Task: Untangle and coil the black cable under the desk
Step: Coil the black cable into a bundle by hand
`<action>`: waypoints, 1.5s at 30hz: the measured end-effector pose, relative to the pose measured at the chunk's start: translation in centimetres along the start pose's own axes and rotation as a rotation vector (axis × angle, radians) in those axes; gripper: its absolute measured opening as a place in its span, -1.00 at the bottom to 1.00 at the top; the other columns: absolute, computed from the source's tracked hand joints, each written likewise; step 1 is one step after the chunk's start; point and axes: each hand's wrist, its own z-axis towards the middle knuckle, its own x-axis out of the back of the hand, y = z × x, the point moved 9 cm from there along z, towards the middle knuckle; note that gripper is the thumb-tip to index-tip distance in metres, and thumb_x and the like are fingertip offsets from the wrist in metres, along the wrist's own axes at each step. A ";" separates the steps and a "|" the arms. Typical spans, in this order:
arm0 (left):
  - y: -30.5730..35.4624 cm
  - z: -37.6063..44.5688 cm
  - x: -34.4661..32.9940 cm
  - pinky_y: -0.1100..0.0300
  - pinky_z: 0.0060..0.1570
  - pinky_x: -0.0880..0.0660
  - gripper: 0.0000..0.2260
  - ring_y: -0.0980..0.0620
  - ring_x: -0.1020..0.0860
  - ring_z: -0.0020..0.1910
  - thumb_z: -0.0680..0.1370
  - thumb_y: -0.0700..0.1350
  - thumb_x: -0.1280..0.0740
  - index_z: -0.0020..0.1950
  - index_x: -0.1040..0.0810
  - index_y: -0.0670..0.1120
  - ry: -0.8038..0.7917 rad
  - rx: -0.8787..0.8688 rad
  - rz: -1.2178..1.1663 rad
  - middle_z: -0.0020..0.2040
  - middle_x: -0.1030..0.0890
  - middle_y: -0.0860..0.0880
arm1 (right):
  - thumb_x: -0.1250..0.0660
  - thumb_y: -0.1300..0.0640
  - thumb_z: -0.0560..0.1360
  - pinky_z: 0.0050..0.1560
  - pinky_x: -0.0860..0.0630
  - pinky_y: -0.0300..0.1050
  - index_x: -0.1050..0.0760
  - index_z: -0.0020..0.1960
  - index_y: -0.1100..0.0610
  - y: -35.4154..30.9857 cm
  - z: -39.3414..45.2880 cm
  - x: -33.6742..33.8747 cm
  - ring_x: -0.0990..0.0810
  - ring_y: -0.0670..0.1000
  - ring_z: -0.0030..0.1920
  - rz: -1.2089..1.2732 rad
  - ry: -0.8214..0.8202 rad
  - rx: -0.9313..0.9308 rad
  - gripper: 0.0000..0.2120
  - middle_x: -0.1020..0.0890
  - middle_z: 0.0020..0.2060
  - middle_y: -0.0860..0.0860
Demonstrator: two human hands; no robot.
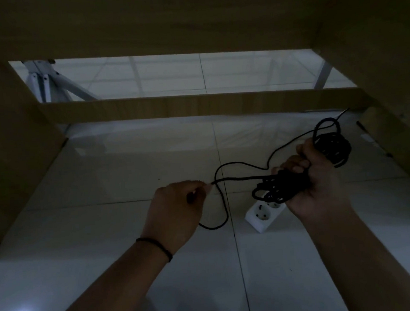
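Note:
A thin black cable (238, 164) runs above the tiled floor under the desk. My right hand (315, 181) grips a coiled bundle of it, with loops sticking out above the fist and below it. My left hand (178, 208) pinches a loose strand between thumb and fingertips, to the left of the bundle. From that pinch one strand leads to the bundle and a slack loop hangs down and curls back under my left hand. Another strand arcs up to the right toward the desk's back corner.
A white power strip (262, 215) lies on the glossy white floor tiles (117, 166) just below my right hand. Wooden desk panels close in on the left (11, 135) and right (394, 98), with a crossbar (195, 106) at the back. White metal legs (46, 84) stand beyond.

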 end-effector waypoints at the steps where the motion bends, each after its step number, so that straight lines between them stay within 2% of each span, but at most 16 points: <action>1: -0.9 0.0 0.0 0.36 -0.24 -0.53 -0.86 0.24 -0.58 -0.34 0.54 -0.03 -0.30 -0.13 -0.65 0.03 0.029 0.126 -0.203 -0.36 -0.63 0.12 | -0.19 -0.01 0.56 -0.44 -0.37 -0.32 -0.34 -0.34 0.05 0.3 -0.2 -0.3 -0.28 -0.16 -0.64 0.006 -0.003 -0.003 -0.68 -0.31 -0.64 -0.11; 4: -2.8 -0.6 -2.0 0.15 -0.17 -0.63 -0.89 -0.02 -0.64 -0.15 0.52 -0.18 -0.33 0.03 -0.54 -0.15 0.078 0.455 -0.863 -0.14 -0.67 -0.14 | -0.20 0.00 0.56 -0.50 -0.37 -0.36 -0.34 -0.34 0.06 1.5 -1.1 -0.9 -0.27 -0.15 -0.65 0.018 0.004 -0.033 -0.68 -0.30 -0.64 -0.10; 6: -2.8 -1.2 -3.4 0.10 -0.14 -0.64 -0.89 -0.08 -0.62 -0.10 0.54 -0.25 -0.28 0.05 -0.47 -0.23 0.084 0.618 -1.230 -0.07 -0.62 -0.21 | -0.21 0.01 0.55 -0.51 -0.37 -0.34 -0.34 -0.33 0.06 2.9 -1.7 -1.1 -0.26 -0.14 -0.65 0.007 0.029 -0.056 -0.70 -0.29 -0.63 -0.10; 9: -2.3 -2.0 -4.3 0.03 -0.07 -0.51 -0.87 -0.04 -0.57 -0.13 0.59 -0.25 -0.17 -0.07 -0.48 -0.24 0.051 0.774 -1.443 -0.11 -0.59 -0.16 | -0.24 -0.01 0.54 -0.42 -0.37 -0.23 -0.39 -0.25 0.07 4.9 -2.7 -1.0 -0.26 -0.12 -0.63 -0.058 0.084 -0.061 -0.77 -0.28 -0.60 -0.10; 11: -2.3 -2.0 -4.1 0.04 -0.14 -0.51 -0.83 -0.02 -0.57 -0.17 0.62 -0.21 -0.13 -0.07 -0.47 -0.23 0.065 0.782 -1.463 -0.17 -0.57 -0.13 | -0.25 -0.01 0.54 -0.35 -0.33 -0.17 -0.40 -0.22 0.08 5.7 -3.1 -1.0 -0.27 -0.12 -0.63 -0.094 0.100 -0.057 -0.78 -0.29 -0.60 -0.10; 14: -2.8 -1.5 -3.3 0.05 -0.26 -0.57 -0.71 0.01 -0.49 -0.38 0.64 -0.12 -0.09 -0.18 -0.47 -0.21 0.146 0.740 -1.473 -0.37 -0.48 -0.09 | -0.23 -0.01 0.55 -0.29 -0.37 -0.16 -0.40 -0.24 0.07 5.4 -3.0 -0.9 -0.27 -0.13 -0.63 -0.104 0.108 -0.047 -0.77 -0.29 -0.60 -0.10; 17: -3.8 -1.5 -3.0 0.13 -0.40 -0.54 -0.65 0.03 -0.35 -0.49 0.64 0.00 -0.07 -0.11 -0.47 -0.24 0.214 0.770 -1.462 -0.45 -0.37 -0.06 | -0.23 0.00 0.55 -0.27 -0.43 -0.18 -0.37 -0.30 0.05 3.4 -2.1 -0.2 -0.26 -0.14 -0.64 -0.087 0.145 -0.017 -0.74 -0.30 -0.60 -0.10; 21: -2.8 -1.3 -3.4 0.20 -0.43 -0.48 -0.65 0.04 -0.34 -0.50 0.63 0.04 -0.05 -0.14 -0.46 -0.17 0.091 0.753 -1.452 -0.44 -0.37 -0.04 | -0.23 0.02 0.55 -0.25 -0.43 -0.20 -0.34 -0.33 0.05 0.1 -1.0 0.8 -0.26 -0.14 -0.63 -0.098 0.163 0.059 -0.71 -0.31 -0.62 -0.12; 24: -1.0 -1.4 -4.2 0.30 -0.52 -0.35 -0.72 0.10 -0.33 -0.54 0.62 -0.02 -0.11 -0.01 -0.51 -0.18 -0.046 0.664 -1.371 -0.46 -0.38 0.00 | -0.25 0.02 0.54 -0.35 -0.42 -0.21 -0.39 -0.28 0.05 -0.2 -1.1 0.4 -0.26 -0.11 -0.62 -0.230 0.125 0.076 -0.76 -0.30 -0.61 -0.10; 27: 0.0 -1.5 -4.4 0.34 -0.60 -0.27 -0.70 0.15 -0.30 -0.57 0.60 0.01 -0.15 0.13 -0.53 -0.16 -0.103 0.570 -1.305 -0.47 -0.38 0.04 | -0.28 0.07 0.52 -0.44 -0.35 -0.20 -0.43 -0.23 0.09 1.1 -1.7 -0.7 -0.26 -0.09 -0.63 -0.373 0.065 0.064 -0.83 -0.30 -0.60 -0.06; 31: 1.0 -1.5 -4.1 0.35 -0.63 -0.20 -0.72 0.16 -0.27 -0.57 0.59 0.04 -0.15 0.08 -0.54 -0.10 -0.151 0.511 -1.336 -0.47 -0.36 0.04 | -0.31 0.00 0.49 -0.33 -0.34 -0.02 -0.44 -0.25 0.13 3.3 -2.3 -1.7 -0.30 0.00 -0.56 -0.758 -0.020 0.116 -0.77 -0.33 -0.59 -0.02; 33: 1.4 -1.5 -3.8 0.34 -0.62 -0.21 -0.73 0.15 -0.29 -0.55 0.60 0.00 -0.14 0.10 -0.53 -0.11 -0.155 0.499 -1.375 -0.44 -0.38 0.03 | -0.32 -0.03 0.47 -0.29 -0.35 -0.02 -0.45 -0.30 0.09 4.3 -2.6 -2.1 -0.34 0.00 -0.49 -0.897 -0.068 0.150 -0.75 -0.36 -0.56 -0.03; 36: 1.4 -1.3 -3.1 0.28 -0.42 -0.34 -0.77 0.10 -0.40 -0.40 0.61 -0.10 -0.11 0.07 -0.54 -0.10 -0.087 0.467 -1.366 -0.35 -0.46 -0.01 | -0.33 -0.06 0.46 -0.24 -0.37 -0.06 -0.43 -0.35 -0.08 5.7 -3.2 -2.8 -0.40 -0.08 -0.45 -0.973 -0.151 0.150 -0.77 -0.45 -0.60 -0.18; 39: 0.8 -1.3 -2.8 0.20 -0.07 -0.40 -0.76 0.08 -0.51 -0.05 0.62 -0.09 -0.11 0.05 -0.57 0.02 -0.026 0.480 -1.244 -0.15 -0.56 -0.01 | -0.32 -0.05 0.48 -0.27 -0.38 -0.13 -0.37 -0.36 -0.14 6.5 -3.7 -3.3 -0.42 -0.13 -0.49 -0.988 -0.214 0.141 -0.74 -0.46 -0.63 -0.20; 42: 0.9 -1.5 -3.0 0.12 0.17 -0.38 -0.74 0.05 -0.47 0.21 0.62 -0.09 -0.11 0.12 -0.57 0.08 -0.048 0.507 -1.262 0.06 -0.57 -0.03 | -0.28 -0.06 0.50 -0.32 -0.36 -0.18 -0.39 -0.35 -0.13 7.0 -4.5 -3.8 -0.43 -0.16 -0.52 -1.007 -0.269 0.117 -0.74 -0.47 -0.63 -0.17; 45: 1.4 -1.4 -2.9 0.01 0.35 -0.33 -0.73 -0.01 -0.43 0.31 0.61 -0.11 -0.13 0.21 -0.55 0.04 -0.052 0.496 -1.318 0.27 -0.52 -0.07 | -0.26 -0.05 0.51 -0.30 -0.40 -0.15 -0.45 -0.37 -0.10 7.7 -5.1 -4.0 -0.46 -0.08 -0.47 -1.020 -0.307 0.074 -0.72 -0.49 -0.60 -0.14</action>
